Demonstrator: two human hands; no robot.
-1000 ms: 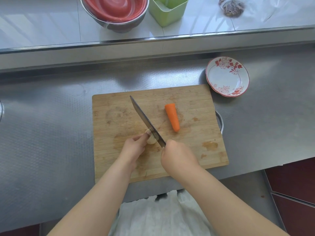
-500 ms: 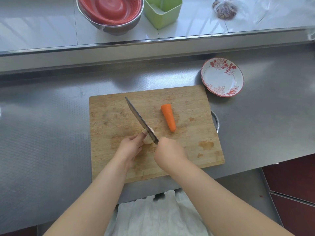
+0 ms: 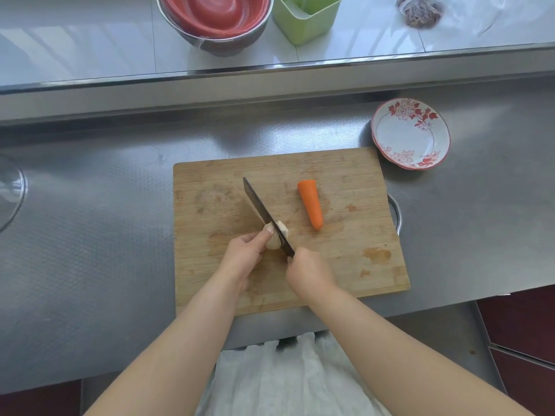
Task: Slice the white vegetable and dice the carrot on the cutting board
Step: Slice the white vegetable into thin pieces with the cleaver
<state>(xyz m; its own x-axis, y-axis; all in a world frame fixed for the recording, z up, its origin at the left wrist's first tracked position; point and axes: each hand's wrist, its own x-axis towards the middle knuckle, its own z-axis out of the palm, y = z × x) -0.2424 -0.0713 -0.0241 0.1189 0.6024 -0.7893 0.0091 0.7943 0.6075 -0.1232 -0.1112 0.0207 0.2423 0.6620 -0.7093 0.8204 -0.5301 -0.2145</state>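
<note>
A wooden cutting board (image 3: 345, 265) lies on the steel counter. Near its middle my left hand (image 3: 244, 255) pinches the white vegetable (image 3: 274, 242) with curled fingers. My right hand (image 3: 310, 273) grips the handle of a knife (image 3: 264, 216); the blade lies across the white vegetable, with a cut piece (image 3: 283, 229) showing on the blade's right side. An orange carrot piece (image 3: 310, 203) lies loose on the board to the right of the blade, tip towards me.
A red-flowered white dish (image 3: 410, 134) sits off the board's far right corner. On the raised back ledge stand a steel bowl with red bowls inside (image 3: 214, 21), a green container (image 3: 306, 16) and a plastic bag (image 3: 423, 10). A round rim (image 3: 395, 214) shows at the board's right edge.
The blade has gone deeper into the white vegetable, and a cut piece now shows on its right side. Both hands keep their holds. The carrot has not moved.
</note>
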